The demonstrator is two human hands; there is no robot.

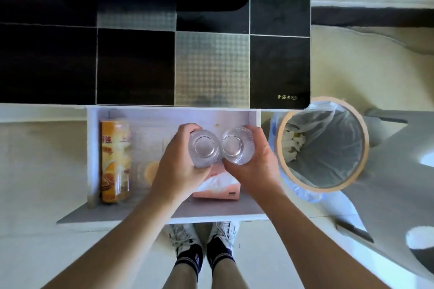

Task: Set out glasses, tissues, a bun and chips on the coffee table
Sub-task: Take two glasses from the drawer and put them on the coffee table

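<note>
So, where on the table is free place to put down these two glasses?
The black and silver tiles of the coffee table just beyond the drawer lie bare. Inside the drawer it is crowded: chips can, bun, tissue pack.

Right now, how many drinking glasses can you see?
2. One glass is gripped by the left hand, the other glass by the right hand, side by side above the open drawer. The hands may hide more.
</note>
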